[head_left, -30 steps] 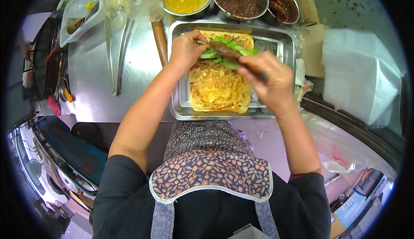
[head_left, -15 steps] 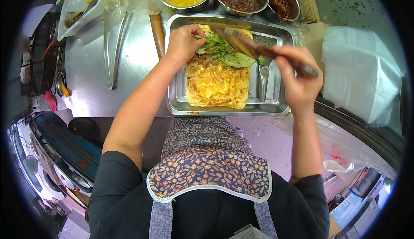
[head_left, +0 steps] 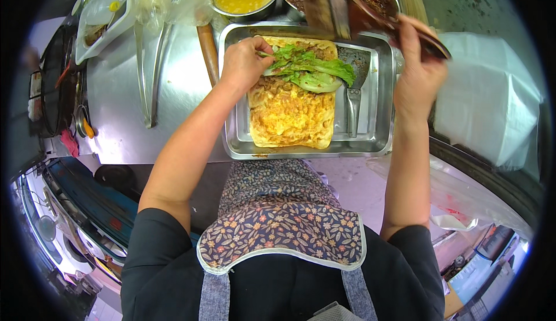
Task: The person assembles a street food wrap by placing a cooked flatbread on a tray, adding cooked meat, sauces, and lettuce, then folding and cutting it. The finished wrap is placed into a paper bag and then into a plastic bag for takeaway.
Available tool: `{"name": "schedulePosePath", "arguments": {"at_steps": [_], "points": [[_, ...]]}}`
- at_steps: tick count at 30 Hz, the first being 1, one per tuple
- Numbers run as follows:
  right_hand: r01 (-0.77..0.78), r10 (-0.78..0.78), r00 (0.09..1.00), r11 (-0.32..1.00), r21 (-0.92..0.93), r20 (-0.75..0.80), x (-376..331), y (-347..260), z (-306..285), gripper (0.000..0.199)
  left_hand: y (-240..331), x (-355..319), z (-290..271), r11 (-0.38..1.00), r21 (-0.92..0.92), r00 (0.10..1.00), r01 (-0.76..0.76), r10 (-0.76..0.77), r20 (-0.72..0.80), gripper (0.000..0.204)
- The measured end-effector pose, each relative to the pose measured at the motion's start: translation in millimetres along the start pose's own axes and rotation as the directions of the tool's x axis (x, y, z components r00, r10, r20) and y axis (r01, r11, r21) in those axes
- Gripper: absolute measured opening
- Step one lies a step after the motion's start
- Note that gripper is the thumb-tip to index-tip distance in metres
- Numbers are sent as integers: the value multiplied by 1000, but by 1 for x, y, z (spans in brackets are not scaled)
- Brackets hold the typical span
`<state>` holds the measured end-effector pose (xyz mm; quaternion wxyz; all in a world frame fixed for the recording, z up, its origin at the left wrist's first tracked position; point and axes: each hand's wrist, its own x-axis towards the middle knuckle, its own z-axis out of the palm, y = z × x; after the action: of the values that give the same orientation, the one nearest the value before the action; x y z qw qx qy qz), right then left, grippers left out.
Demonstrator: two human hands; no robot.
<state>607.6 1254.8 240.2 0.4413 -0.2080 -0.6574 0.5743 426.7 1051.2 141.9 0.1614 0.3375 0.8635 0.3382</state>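
Shiny steel tabletop [head_left: 116,130] spreads to your left, and a metal tray [head_left: 229,138] lies in front of you. On the tray's left side rests your egg-coated flatbread [head_left: 292,118], a golden rectangle, with green lettuce [head_left: 315,72] across its far half over a brownish layer. Your left hand [head_left: 248,61] pinches the left end of that lettuce between thumb and fingertips. Your right hand [head_left: 420,66], out past the tray's right edge, is curled around the dark handle of a brown brush [head_left: 373,17]. That brush is blurred and slants across a bowl of dark red filling [head_left: 284,1] at the far side; whether they touch, you cannot tell. A flat metal scraper [head_left: 354,98] lies in the tray, just right of your bread. Left of the tray you have a brown wooden rod [head_left: 207,52] and, farther left, long metal tongs [head_left: 149,112]. White plastic bags [head_left: 486,95] sit at the right.
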Motion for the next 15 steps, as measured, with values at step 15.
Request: {"name": "schedulePosePath", "arguments": {"at_steps": [15], "points": [[349, 31, 894, 577, -738, 447, -53, 88, -16, 19, 13, -3, -3, 998, 62, 1000, 21, -22, 13, 18]]}}
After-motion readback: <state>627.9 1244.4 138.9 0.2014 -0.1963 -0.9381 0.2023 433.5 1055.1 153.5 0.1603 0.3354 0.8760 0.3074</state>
